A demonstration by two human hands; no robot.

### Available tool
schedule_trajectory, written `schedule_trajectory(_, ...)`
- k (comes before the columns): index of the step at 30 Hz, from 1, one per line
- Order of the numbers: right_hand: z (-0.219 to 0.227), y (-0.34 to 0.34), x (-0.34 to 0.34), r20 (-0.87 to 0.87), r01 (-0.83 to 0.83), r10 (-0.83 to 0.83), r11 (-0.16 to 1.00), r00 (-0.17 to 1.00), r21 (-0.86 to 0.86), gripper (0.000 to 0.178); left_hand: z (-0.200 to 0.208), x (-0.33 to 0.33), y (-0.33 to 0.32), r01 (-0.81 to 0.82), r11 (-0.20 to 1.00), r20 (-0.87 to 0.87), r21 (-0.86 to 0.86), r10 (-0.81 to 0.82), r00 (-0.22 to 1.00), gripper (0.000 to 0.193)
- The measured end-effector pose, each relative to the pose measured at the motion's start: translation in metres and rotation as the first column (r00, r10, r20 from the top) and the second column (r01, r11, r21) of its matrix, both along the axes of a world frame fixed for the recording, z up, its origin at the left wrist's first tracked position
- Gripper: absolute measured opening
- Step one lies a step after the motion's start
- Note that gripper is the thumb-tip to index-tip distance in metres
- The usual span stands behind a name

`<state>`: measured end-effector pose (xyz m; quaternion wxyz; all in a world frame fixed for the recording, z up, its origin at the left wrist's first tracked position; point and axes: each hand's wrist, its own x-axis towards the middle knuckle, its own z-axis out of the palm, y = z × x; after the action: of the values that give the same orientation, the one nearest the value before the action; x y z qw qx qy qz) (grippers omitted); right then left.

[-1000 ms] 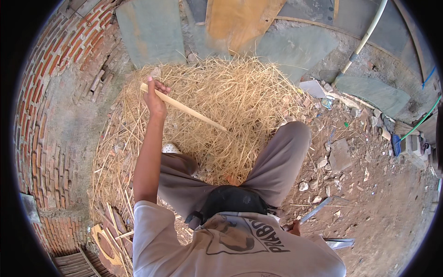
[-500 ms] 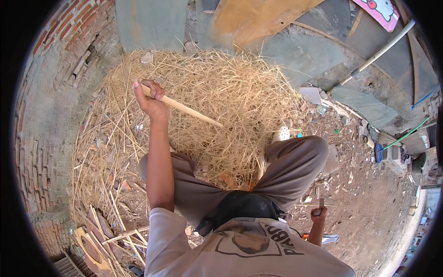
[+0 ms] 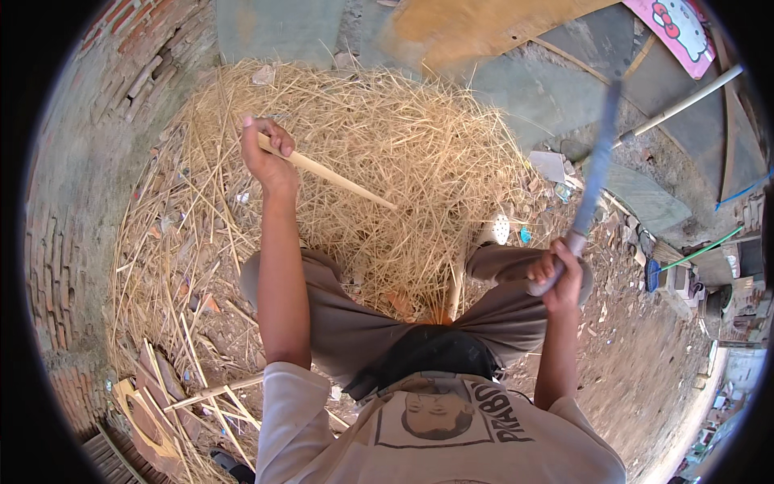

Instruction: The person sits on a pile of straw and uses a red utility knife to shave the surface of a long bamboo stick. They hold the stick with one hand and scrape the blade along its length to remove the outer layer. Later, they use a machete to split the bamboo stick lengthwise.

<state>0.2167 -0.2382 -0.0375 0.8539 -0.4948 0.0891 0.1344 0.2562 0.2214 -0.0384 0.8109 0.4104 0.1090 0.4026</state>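
Note:
My left hand [image 3: 270,157] is closed round the upper end of a pale wooden stick [image 3: 339,179], probably bamboo. The stick slants down to the right, and its far end meets the straw-like pile of shavings [image 3: 387,137]. At the right, my right hand [image 3: 558,274] grips the handle of a machete [image 3: 595,173]. Its long bluish blade is blurred and points up and away from me, apart from the stick. Between my bent knees the shavings spread across the ground.
A brick wall [image 3: 60,266] stands at the left. Grey and orange-brown boards [image 3: 484,28] lean along the far side. Loose strips [image 3: 214,393] and offcuts lie at the lower left. A pale pole [image 3: 677,106] and a blue-headed brush [image 3: 653,274] are at the right.
My right hand has come up and forward from low beside my hip, bringing the machete blade into full view. My left hand still holds the stick, nearly in place.

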Motion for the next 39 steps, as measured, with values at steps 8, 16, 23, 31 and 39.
schedule_trajectory(8,-0.130,0.138,0.034,-0.332,-0.373,0.267,0.874,0.904,-0.311,0.017,-0.010,0.005,0.000,-0.152,0.988,-0.085,-0.034,0.149,0.985,0.046)
schedule_trajectory(16,-0.229,0.135,-0.011,-0.347,-0.466,0.315,0.671,0.884,-0.577,0.023,-0.015,0.012,-0.024,-0.143,0.988,-0.116,0.061,0.149,0.982,0.044)
schedule_trajectory(23,-0.229,0.142,-0.007,-0.290,-0.415,0.297,0.659,0.910,-0.627,0.023,-0.011,0.018,-0.044,-0.105,0.994,-0.099,0.003,0.105,0.990,0.040)
schedule_trajectory(31,-0.274,0.137,-0.012,-0.237,-0.418,0.401,0.462,0.885,-0.782,0.032,-0.019,0.037,-0.043,-0.290,0.957,-0.171,0.005,0.286,0.943,0.035)
schedule_trajectory(39,-0.293,0.125,-0.016,-0.039,-0.170,0.489,0.228,0.872,-0.959,0.028,-0.027,0.045,-0.004,-0.551,0.834,-0.360,-0.042,0.502,0.787,0.034)
